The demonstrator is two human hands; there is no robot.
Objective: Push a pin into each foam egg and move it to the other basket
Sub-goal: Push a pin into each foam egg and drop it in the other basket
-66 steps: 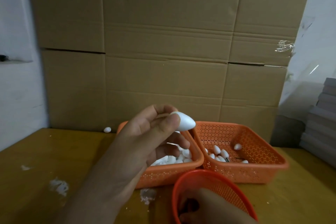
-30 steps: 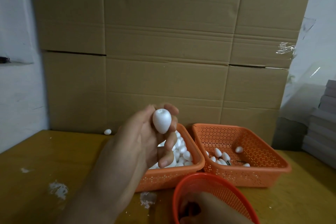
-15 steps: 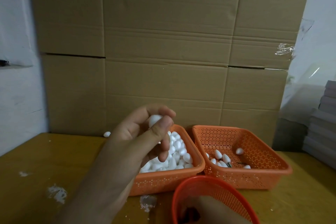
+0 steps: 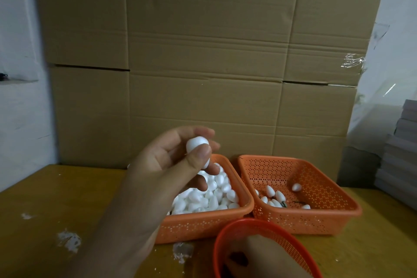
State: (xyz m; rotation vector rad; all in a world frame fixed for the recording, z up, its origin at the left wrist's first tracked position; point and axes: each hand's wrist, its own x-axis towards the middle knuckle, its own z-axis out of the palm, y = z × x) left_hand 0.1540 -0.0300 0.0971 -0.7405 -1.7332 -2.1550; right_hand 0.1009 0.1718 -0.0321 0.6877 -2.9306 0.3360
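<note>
My left hand (image 4: 171, 169) is raised above the table and pinches a white foam egg (image 4: 196, 144) between thumb and fingers. Below it stands an orange basket (image 4: 203, 225) full of plain foam eggs. To its right a second orange basket (image 4: 316, 221) holds several eggs, some with dark pins showing. My right hand (image 4: 264, 259) reaches down inside a round orange basket (image 4: 232, 230) at the bottom edge; its fingers are hidden, so whether it holds a pin cannot be told.
Tall cardboard boxes (image 4: 203, 63) form a wall right behind the baskets. Grey slabs (image 4: 401, 153) are stacked at the right edge. White foam crumbs (image 4: 70, 240) lie on the yellow wooden table (image 4: 56, 198).
My left hand has turned the egg round in its fingers, from pointing sideways to upright under the thumb. My right hand stays in the round basket.
</note>
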